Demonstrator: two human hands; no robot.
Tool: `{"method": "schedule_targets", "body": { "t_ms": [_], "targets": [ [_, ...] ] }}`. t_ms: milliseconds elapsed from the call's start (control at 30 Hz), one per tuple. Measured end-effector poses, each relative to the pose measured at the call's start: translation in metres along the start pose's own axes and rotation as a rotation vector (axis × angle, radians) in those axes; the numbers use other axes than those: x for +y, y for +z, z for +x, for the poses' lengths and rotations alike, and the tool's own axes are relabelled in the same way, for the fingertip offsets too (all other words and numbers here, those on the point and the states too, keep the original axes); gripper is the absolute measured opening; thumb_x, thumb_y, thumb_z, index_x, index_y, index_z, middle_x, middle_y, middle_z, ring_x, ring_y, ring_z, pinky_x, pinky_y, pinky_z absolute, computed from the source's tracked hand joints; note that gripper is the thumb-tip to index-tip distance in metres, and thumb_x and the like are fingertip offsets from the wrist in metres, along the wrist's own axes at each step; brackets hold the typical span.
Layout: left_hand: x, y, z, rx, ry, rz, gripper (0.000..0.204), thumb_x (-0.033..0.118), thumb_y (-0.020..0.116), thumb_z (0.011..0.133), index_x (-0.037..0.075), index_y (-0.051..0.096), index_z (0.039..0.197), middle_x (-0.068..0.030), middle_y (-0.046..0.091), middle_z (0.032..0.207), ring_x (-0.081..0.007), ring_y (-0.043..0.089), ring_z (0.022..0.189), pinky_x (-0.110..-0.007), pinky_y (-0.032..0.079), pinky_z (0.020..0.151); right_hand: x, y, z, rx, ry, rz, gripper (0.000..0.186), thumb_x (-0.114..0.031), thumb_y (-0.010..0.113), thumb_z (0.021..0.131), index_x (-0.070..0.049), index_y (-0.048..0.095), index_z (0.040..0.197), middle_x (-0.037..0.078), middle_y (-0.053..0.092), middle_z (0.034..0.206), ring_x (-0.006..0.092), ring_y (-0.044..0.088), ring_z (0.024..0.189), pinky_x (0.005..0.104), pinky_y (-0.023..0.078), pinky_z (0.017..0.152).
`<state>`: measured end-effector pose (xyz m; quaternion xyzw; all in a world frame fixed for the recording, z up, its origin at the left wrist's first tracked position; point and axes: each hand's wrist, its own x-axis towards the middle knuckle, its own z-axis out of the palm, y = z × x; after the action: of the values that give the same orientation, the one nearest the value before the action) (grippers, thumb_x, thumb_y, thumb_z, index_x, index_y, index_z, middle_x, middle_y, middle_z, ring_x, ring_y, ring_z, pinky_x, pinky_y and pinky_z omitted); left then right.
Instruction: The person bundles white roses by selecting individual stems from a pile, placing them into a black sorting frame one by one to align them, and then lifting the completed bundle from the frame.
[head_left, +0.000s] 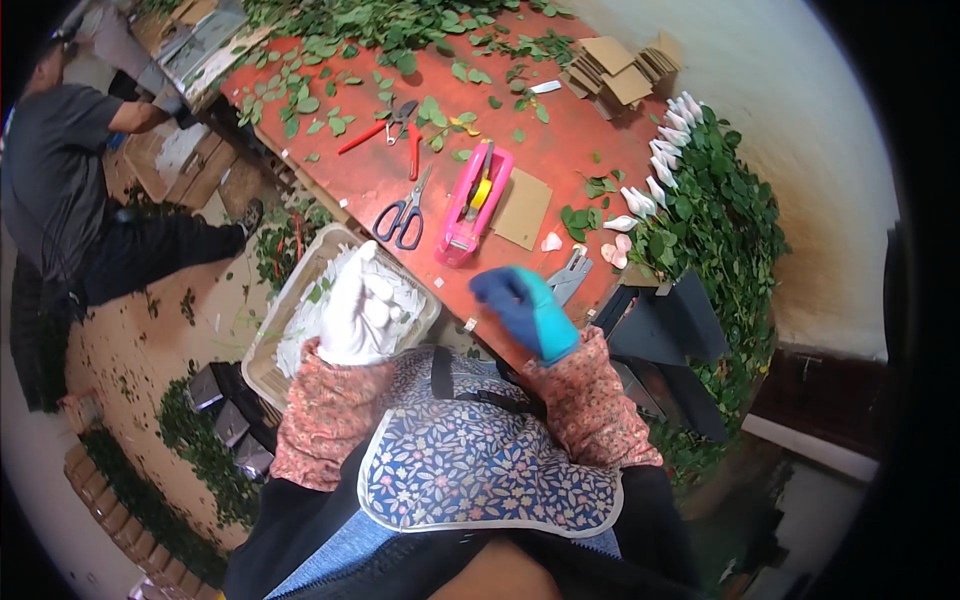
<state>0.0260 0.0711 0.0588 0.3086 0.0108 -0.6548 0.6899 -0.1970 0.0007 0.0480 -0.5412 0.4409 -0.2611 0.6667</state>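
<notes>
"How are you holding your arms?"

"Both come forward from my lap, elbows bent, in flowered sleeves. My left hand point(352, 318), in a white glove, is raised over the basket point(256, 370); my right hand point(527, 308), in a blue and teal glove, is at the near edge of the red table point(560, 150)."

"And the left fingers?"

"The index points up and away from me, the others bend in toward the palm. White glove against white pieces point(300, 330): I can't tell whether I have one between my fingers."

"The right?"

"Loosely curled. I see nothing in it, but I can't tell whether the fingertips meet. Just beside it lies a grey metal hand tool point(572, 275); whether I touch it, I can't say."

"What's in the basket?"

"A heap of those white pieces, with a few green bits on top. It's beige, below the table's edge on my left."

"Any other containers?"

"A second basket point(205, 170) stands farther off, near a seated person point(60, 165), with white things in it. On the table, past my right hand, a pink tape dispenser point(458, 240) carries a yellow roll point(481, 193), next to scissors point(406, 206)."
</notes>
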Motion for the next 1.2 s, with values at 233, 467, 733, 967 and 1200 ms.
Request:
{"method": "schedule_targets", "body": {
  "t_ms": [233,467,733,967,1200],
  "targets": [
    [-0.043,-0.093,0.038,0.026,-0.046,0.459,0.027,0.020,0.055,0.097,-0.001,0.066,0.110,-0.0031,0.066,0.073,-0.0073,0.055,0.057,-0.021,0.040,0.048,0.066,-0.024,0.034,0.038,0.248,0.218,0.038,-0.026,0.060,0.096,-0.001,0.056,0.125,0.004,0.060,0.103,0.0138,0.060,0.091,0.0290,0.050,0.083],
    [-0.101,-0.084,0.083,0.073,0.269,0.518,0.074,-0.001,0.069,0.077,0.001,0.034,0.142,-0.0099,0.059,0.107,-0.0111,0.057,0.074,-0.025,0.051,0.067,0.068,-0.010,0.041,0.134,0.153,0.233,0.039,-0.023,0.060,0.097,-0.001,0.055,0.129,0.003,0.061,0.102,0.0116,0.058,0.088,0.0282,0.051,0.080],
    [-0.121,-0.073,0.087,0.161,0.371,0.875,0.074,-0.008,0.066,0.068,0.003,0.039,0.135,-0.0032,0.060,0.100,-0.0070,0.045,0.071,-0.021,0.045,0.069,0.075,-0.013,0.023,0.150,0.174,0.231,0.041,-0.021,0.058,0.097,-0.001,0.052,0.132,0.005,0.062,0.099,0.0116,0.058,0.084,0.0260,0.049,0.077],
    [-0.127,-0.086,0.097,0.096,0.362,0.788,0.065,-0.003,0.069,0.075,0.000,0.039,0.133,0.0008,0.059,0.076,-0.0063,0.050,0.064,-0.020,0.044,0.060,0.077,-0.004,0.028,0.087,0.193,0.132,0.043,-0.023,0.059,0.097,0.000,0.052,0.132,0.004,0.061,0.104,0.0122,0.058,0.089,0.0276,0.050,0.081],
    [-0.114,-0.091,0.090,-0.014,0.239,0.658,0.068,-0.003,0.068,0.078,-0.002,0.033,0.136,-0.0041,0.062,0.082,-0.0087,0.056,0.069,-0.021,0.048,0.065,0.056,0.010,0.051,0.041,0.233,0.047,0.032,-0.026,0.063,0.093,-0.001,0.064,0.113,-0.003,0.059,0.085,0.0069,0.052,0.075,0.0237,0.043,0.067]
  ]
}}
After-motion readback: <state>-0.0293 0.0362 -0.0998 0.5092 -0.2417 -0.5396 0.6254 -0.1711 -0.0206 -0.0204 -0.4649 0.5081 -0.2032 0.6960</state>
